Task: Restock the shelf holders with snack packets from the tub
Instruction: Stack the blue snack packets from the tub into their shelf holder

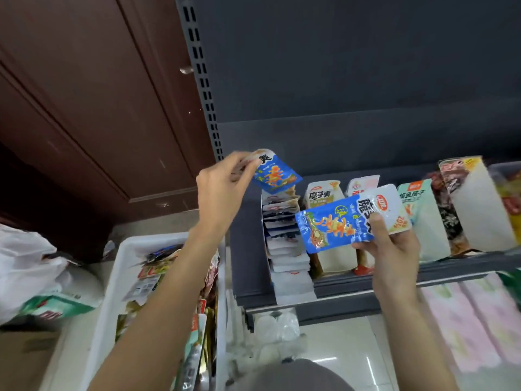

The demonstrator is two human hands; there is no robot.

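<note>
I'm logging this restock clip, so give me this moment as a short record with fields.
left hand: pinches a blue packet above the leftmost holder
right hand: holds a second blue packet in front of the shelf
leftmost holder: stacked with packets
tub: white, lower left, packets inside
other holders: stocked with different packets

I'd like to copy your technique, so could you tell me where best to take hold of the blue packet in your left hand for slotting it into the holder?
Pinch the blue packet by its white top edge, from above-left as the left hand does; it hangs flat, bottom corner leading toward the leftmost holder.
</note>
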